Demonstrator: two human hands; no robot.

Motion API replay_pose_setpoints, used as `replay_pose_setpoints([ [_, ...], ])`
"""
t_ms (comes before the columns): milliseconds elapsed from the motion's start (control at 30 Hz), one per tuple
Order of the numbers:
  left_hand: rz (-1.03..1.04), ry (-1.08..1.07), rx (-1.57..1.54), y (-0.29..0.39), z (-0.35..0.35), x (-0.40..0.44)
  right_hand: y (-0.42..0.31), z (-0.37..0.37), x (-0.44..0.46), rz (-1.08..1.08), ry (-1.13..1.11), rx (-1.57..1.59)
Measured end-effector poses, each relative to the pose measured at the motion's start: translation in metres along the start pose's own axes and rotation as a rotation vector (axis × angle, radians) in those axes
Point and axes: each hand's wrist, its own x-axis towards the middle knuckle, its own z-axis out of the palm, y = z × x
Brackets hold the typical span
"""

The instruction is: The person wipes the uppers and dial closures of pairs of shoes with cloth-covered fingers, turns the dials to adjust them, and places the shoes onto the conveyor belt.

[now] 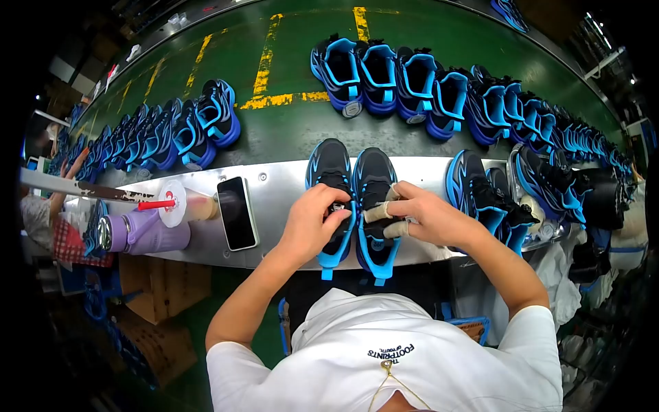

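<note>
Two black and blue shoes stand side by side on the metal ledge in front of me, toes pointing away. My left hand [312,221] is at the opening of the left shoe [330,161], its thumb and fingers closed around the tongue and lace area. On the right shoe [375,172] rests my right hand [412,211], with pale covers on several fingertips; its fingers are bent over the shoe's lace area. Whatever lies between those fingertips is too small to make out.
Rows of similar shoes [416,82] stand on the green surface [295,55] beyond the metal ledge [274,172]. A phone [237,213], a purple tumbler [147,231] and a lidded cup [199,205] are at left. More shoes [473,192] stand at right. Another person's hand [77,161] shows far left.
</note>
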Motion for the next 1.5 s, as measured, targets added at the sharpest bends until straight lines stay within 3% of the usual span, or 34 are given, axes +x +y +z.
replay_pose_setpoints([
  [67,-0.016,0.064,0.019,-0.002,0.003,0.000,0.001,0.011,-0.003,0.055,0.045,-0.006],
  [167,0.344,0.354,0.273,0.028,0.008,-0.009,0.006,0.019,-0.006,0.017,0.151,-0.200],
  [200,0.238,0.308,0.080,0.036,0.016,-0.021,0.010,0.013,-0.005,0.083,0.050,-0.047],
  [300,-0.493,-0.274,-0.630,0.056,0.042,-0.049,0.008,-0.012,0.003,-0.080,-0.134,-0.007],
  [400,-0.750,-0.321,-1.077,0.045,0.071,-0.037,0.006,-0.007,0.011,-0.075,-0.241,-0.097],
  [467,-0.729,-0.137,-1.187,0.044,0.100,-0.036,0.016,0.007,0.013,-0.154,-0.236,-0.264],
  [500,-0.719,-0.045,-1.238,0.045,0.108,-0.037,0.015,0.006,0.012,-0.079,-0.262,-0.225],
  [567,-0.715,-0.057,-1.241,0.046,0.108,-0.036,0.013,0.004,0.008,0.073,-0.313,-0.146],
  [700,-0.718,-0.092,-1.224,0.047,0.107,-0.034,0.033,0.008,0.012,-0.314,0.077,-0.056],
  [733,-0.720,-0.103,-1.217,0.047,0.108,-0.034,0.027,0.007,0.011,-0.322,0.000,-0.164],
  [833,-0.753,-0.106,-1.205,0.046,0.110,-0.032,0.026,0.017,0.008,0.010,-0.207,-0.196],
  [867,-0.732,-0.093,-1.213,0.047,0.110,-0.030,0.027,0.013,0.008,0.012,-0.228,-0.177],
  [1000,-0.748,-0.105,-1.180,0.055,0.107,-0.029,0.039,0.005,0.009,-0.335,0.034,-0.118],
  [1133,-0.773,-0.116,-1.163,0.052,0.112,-0.027,0.038,0.015,0.001,-0.182,-0.054,-0.204],
  [1233,-0.775,-0.106,-1.173,0.049,0.114,-0.028,0.039,0.000,0.007,-0.256,-0.074,-0.030],
  [1267,-0.757,-0.094,-1.169,0.051,0.115,-0.027,0.044,-0.003,0.011,-0.383,0.014,-0.079],
  [1367,-0.730,-0.074,-1.162,0.057,0.118,-0.026,0.054,0.002,0.006,-0.442,-0.063,-0.135],
  [1500,-0.776,-0.104,-1.153,0.049,0.120,-0.025,0.047,0.011,-0.001,-0.153,-0.201,-0.162],
])
